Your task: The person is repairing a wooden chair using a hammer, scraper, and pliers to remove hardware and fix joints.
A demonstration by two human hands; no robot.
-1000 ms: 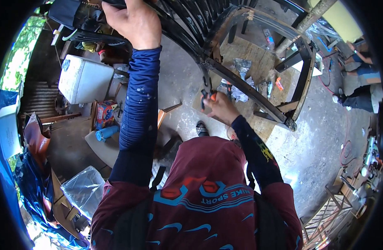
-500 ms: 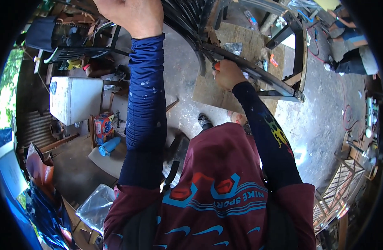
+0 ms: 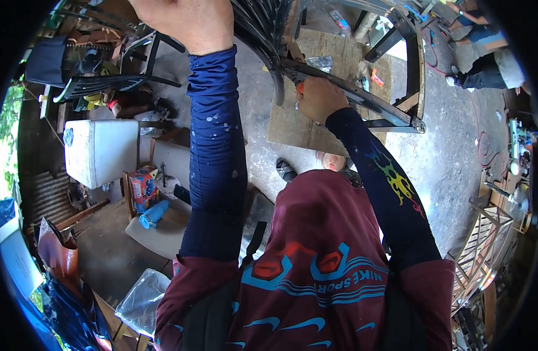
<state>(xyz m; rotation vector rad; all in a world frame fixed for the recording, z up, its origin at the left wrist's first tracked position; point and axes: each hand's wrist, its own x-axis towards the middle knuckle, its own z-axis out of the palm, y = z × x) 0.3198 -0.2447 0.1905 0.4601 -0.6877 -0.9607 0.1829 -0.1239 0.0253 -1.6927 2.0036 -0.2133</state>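
Observation:
A dark wooden chair (image 3: 371, 100) with an open seat frame and a slatted back is tilted in front of me. My right hand (image 3: 322, 102) is closed at the near rail, gripping a small tool with an orange handle (image 3: 300, 88); the tool's working end is hard to make out. At the top edge my left hand (image 3: 190, 23) is beside the curved black back slats (image 3: 258, 26). Its fingers are cut off by the picture's edge, so its grip is hidden. Pale unpainted corner blocks show inside the frame.
Under the chair lies a plywood board (image 3: 292, 130) with an orange item (image 3: 377, 77) and plastic bits. At left are a white cooler box (image 3: 102, 152), a blue bottle (image 3: 154, 214) and another black chair (image 3: 108, 82). A person (image 3: 485, 70) stands far right, near a red hose (image 3: 484, 149).
The view has shifted slightly, so the chair sits a little higher and farther left in the picture. My right hand stays at the same rail with the orange-handled tool.

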